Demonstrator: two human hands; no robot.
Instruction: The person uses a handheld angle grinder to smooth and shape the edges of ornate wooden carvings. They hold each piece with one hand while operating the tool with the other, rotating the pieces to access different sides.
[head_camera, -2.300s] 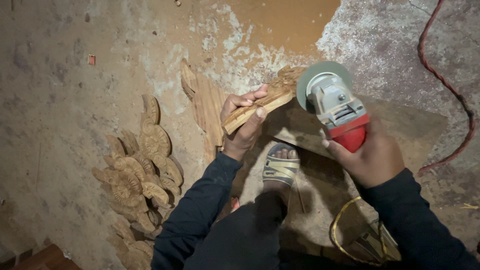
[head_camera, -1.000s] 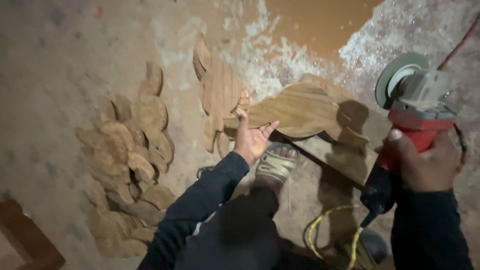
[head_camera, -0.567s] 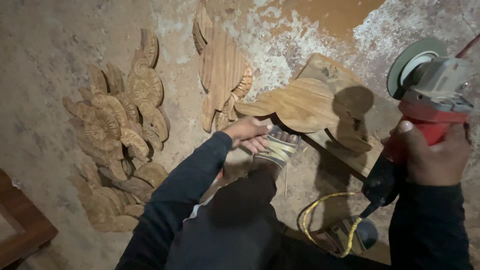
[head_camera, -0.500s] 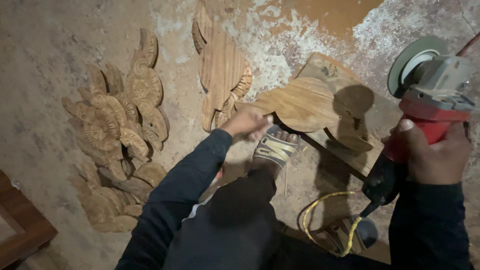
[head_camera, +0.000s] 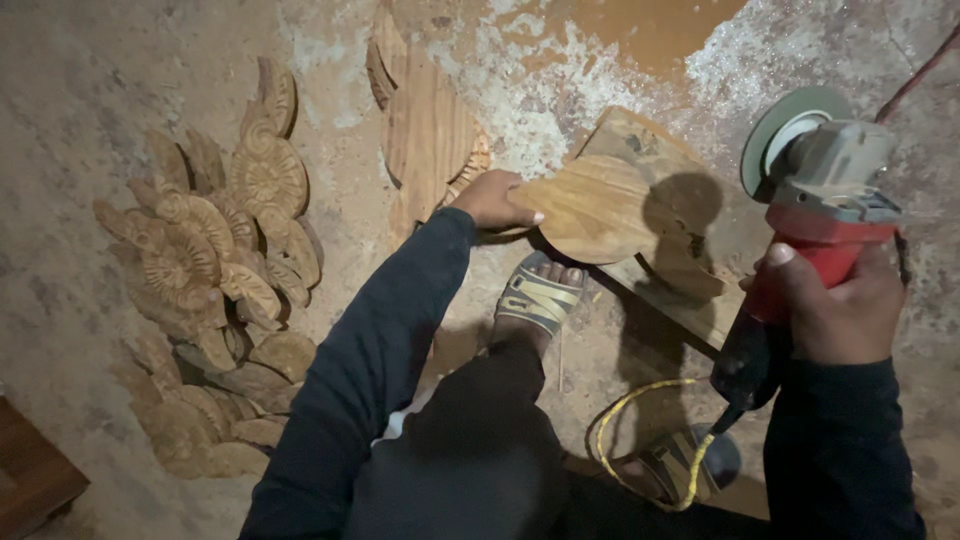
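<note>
Head view: one smooth, rounded wooden cutout (head_camera: 600, 205) was gripped at its nine-o'clock end by the left hand (head_camera: 492, 200), fingers closed on it, long axis running nine to three over a plank (head_camera: 655, 150). One red grinder (head_camera: 820, 200) was clasped by the right hand (head_camera: 835, 305). One pile of carved pieces (head_camera: 205, 290) lay at nine o'clock.

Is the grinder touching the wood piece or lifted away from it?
Lifted away: the right hand holds the grinder clear of the wood piece.
</note>
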